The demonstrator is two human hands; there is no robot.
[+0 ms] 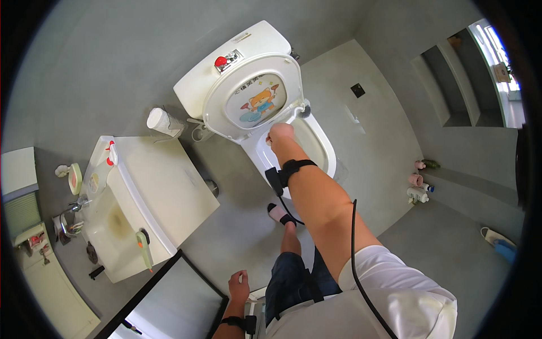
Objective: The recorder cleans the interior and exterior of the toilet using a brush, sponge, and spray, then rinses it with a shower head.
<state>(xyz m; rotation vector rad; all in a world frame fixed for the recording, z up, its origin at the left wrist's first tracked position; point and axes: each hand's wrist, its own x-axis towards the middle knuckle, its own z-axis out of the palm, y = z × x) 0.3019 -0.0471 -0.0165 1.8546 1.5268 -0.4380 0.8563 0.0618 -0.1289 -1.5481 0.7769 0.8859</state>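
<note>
The white toilet (330, 161) stands ahead of me with its lid (212, 116) raised; a cartoon picture decorates the lid's inside. My right hand (280, 134) is closed over the bowl, its fingers wrapped round the white handle of a toilet brush (306, 111). The brush's grey head lies at the right rear of the rim, near the lid hinge. Low at my left side, my left hand (239, 286) hangs with its fingers loosely curled, and nothing shows in it. It is nearest to the dark-framed glass panel (175, 299).
A white washbasin cabinet (164, 186) stands to the left, with a tap (70, 209) and a green-handled tool (144, 251). A white bin (161, 120) sits beside the toilet. Several bottles (418, 195) line the right wall. A floor drain (358, 90) lies behind right.
</note>
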